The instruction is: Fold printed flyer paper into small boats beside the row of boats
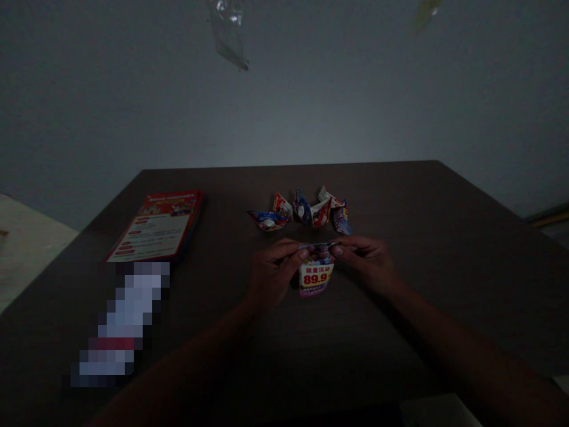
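A printed paper leaflet [315,279], white, yellow and purple with a large "89.9" on it, is held up over the table by both hands. My left hand [275,267] pinches its upper left part between thumb and fingers. On the other side my right hand [367,258] pinches the upper right part. The top edge looks folded over, though the fingers cover some of it. Just beyond the hands lie several folded paper shapes, among them a blue and red one [270,219] at the left and a white and purple one [341,218] at the right.
A stack of red and white leaflets [162,228] lies on the left of the dark table [422,196]. A blurred-out pale item [128,314] is in front of it. Behind the table rises a grey wall [333,89]. A pale object [438,410] shows at the bottom edge.
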`<state>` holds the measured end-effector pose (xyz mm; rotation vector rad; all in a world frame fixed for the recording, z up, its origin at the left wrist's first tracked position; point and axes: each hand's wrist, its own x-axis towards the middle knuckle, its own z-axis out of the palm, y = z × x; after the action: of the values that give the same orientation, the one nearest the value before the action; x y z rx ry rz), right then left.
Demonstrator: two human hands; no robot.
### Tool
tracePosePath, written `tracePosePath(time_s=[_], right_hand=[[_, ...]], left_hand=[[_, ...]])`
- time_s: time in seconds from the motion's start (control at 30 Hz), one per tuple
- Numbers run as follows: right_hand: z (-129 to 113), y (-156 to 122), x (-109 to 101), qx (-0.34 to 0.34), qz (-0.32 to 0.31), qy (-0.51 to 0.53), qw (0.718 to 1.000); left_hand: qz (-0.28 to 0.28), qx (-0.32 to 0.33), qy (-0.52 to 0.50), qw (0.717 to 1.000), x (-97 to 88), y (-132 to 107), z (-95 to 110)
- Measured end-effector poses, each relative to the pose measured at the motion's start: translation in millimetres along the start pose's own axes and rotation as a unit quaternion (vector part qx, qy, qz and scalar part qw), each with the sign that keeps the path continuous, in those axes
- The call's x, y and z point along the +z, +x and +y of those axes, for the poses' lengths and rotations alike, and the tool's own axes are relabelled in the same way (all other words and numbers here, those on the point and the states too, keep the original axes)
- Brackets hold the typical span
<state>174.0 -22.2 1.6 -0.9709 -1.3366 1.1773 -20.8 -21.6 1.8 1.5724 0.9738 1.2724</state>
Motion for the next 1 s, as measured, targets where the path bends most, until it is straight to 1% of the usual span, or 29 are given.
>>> tracePosePath(time_s=[0.3,0.53,0.67,0.8,1.0], right_hand=[[2.0,1.1,-2.5,0.007,-0.021,0.013,1.000],[3.9,0.2,-2.6,0.003,-0.014,0.010,1.000],[7.0,0.1,-3.0,-0.004,-0.016,0.013,1.000],[9.5,-0.2,-2.2,-0.014,-0.001,0.018,1.000],[4.8,-1.1,0.2,-0.024,0.002,0.009,1.000]], left_hand=[[-0.012,0.003,-0.004,1.000,-0.5,1.2,3.7],[-0.004,-0.008,-0.012,1.000,-0.8,0.6,2.6],[-0.009,-0.022,-0.016,1.000,-0.7,0.8,2.4],[-0.009,-0.037,-0.035,0.999,-0.3,1.2,1.0],[-0.005,-0.038,-0.054,0.998,0.3,0.9,-1.3]])
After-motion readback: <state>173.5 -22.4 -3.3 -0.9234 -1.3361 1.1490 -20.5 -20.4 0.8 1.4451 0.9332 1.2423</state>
